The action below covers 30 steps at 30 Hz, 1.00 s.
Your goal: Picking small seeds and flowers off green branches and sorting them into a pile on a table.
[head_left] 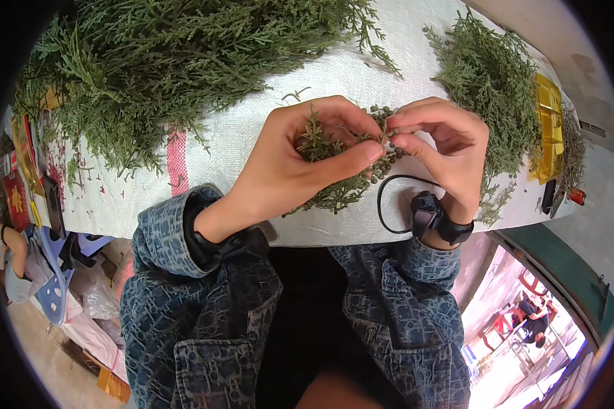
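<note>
My left hand point(273, 153) is closed around a small bunch of green conifer sprigs point(338, 194) with round greenish seed cones, held low over the white woven sheet near the table's front edge. Its thumb and forefinger pinch a stem. Fingertips of my right hand point(450, 140) meet them there, pinching the same bunch at its cone-bearing end. The exact piece between the right fingers is mostly hidden. A black device point(426, 213) with a looped cable sits on my right wrist, and a dark band point(235, 247) circles the left one.
A large heap of conifer branches point(164, 61) covers the far left of the white sheet point(232, 184). Another pile point(488, 82) lies at the right, beside a yellow plastic basket point(547, 126). Bits of twig are scattered about. Another person's arm point(15, 249) shows at the left edge.
</note>
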{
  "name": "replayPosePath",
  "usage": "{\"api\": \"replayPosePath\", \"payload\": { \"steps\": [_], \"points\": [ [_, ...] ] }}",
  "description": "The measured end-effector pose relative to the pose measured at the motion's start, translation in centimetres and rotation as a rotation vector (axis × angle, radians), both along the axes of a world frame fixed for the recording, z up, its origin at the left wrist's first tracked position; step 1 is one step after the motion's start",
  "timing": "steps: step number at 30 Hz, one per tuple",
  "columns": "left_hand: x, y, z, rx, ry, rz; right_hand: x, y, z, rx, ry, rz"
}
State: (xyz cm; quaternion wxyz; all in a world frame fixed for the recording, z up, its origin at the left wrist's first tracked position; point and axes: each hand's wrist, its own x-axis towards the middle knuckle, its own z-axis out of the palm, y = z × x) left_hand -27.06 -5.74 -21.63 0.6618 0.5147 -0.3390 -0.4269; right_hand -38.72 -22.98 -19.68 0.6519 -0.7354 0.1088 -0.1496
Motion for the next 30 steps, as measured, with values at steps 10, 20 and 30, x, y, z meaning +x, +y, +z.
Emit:
{"api": "replayPosePath", "payload": {
  "steps": [10, 20, 30],
  "points": [
    [-0.25, -0.12, 0.31, 0.140, 0.091, 0.101, 0.26, -0.42, -0.20, -0.134, -0.070, 0.050],
    [-0.04, 0.30, 0.59, 0.142, 0.133, 0.096, 0.40, 0.24, -0.07, -0.125, -0.073, 0.041],
    [-0.45, 0.33, 0.53, 0.157, -0.009, 0.156, 0.35, 0.05, -0.04, -0.183, -0.066, 0.094]
  ]
}}
